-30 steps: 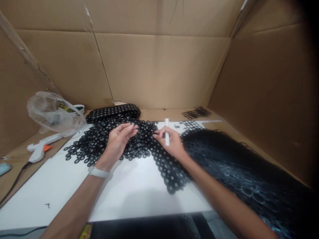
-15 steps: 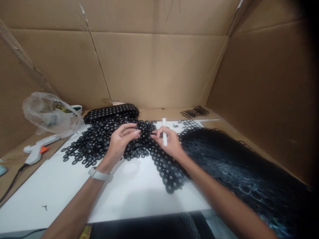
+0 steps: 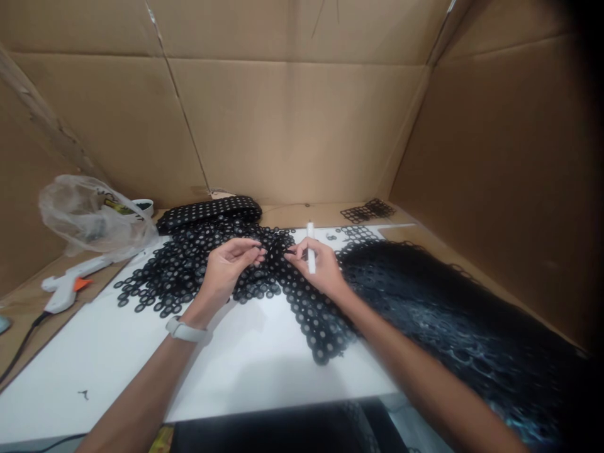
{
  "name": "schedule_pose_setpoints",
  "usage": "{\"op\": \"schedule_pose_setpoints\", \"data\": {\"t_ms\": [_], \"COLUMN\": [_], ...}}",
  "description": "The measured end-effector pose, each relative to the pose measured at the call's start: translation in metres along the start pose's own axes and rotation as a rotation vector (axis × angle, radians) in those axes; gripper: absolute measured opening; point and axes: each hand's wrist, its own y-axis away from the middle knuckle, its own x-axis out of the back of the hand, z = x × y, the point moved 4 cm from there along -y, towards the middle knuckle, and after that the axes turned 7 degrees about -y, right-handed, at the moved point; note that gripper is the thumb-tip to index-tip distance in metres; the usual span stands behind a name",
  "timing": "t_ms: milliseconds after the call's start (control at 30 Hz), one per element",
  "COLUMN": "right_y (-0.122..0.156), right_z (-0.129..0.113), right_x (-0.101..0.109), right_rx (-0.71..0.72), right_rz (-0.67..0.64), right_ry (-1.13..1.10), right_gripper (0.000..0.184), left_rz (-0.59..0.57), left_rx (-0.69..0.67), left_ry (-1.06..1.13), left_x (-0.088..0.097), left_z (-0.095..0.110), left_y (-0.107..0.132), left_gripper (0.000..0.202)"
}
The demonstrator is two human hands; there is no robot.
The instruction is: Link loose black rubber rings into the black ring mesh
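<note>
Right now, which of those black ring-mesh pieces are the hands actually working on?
The spread-out sheet in the middle, pinched by both the left hand and right hand. The folded strip behind and small patch lie untouched.

Enclosed on three sides by tall brown corrugated cardboard walls, creased and seamed, meeting at the far corners. Below, a flat white board tabletop laid over a brown cardboard base showing along the left and far edges. Lit evenly from above; dark vignette at the right edge.
</note>
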Motion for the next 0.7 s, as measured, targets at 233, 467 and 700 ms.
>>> {"op": "schedule_pose_setpoints", "data": {"t_ms": [233, 467, 700], "right_y": [-0.001, -0.003, -0.004], "right_z": [0.002, 0.007, 0.012], "right_x": [0.000, 0.004, 0.007], "right_rx": [-0.004, -0.040, -0.032], "right_rz": [0.005, 0.016, 0.019], "right_ry": [-0.011, 0.020, 0.025], "right_gripper": [0.024, 0.026, 0.026], "left_rz": [-0.033, -0.047, -0.068], "left_rx": [0.055, 0.111, 0.160], "left_ry": [0.028, 0.086, 0.162], "left_x": [-0.003, -0.008, -0.007], "left_z": [0.006, 0.016, 0.012], "left_y": [0.002, 0.006, 0.005], "left_gripper": [0.035, 0.035, 0.034]}}
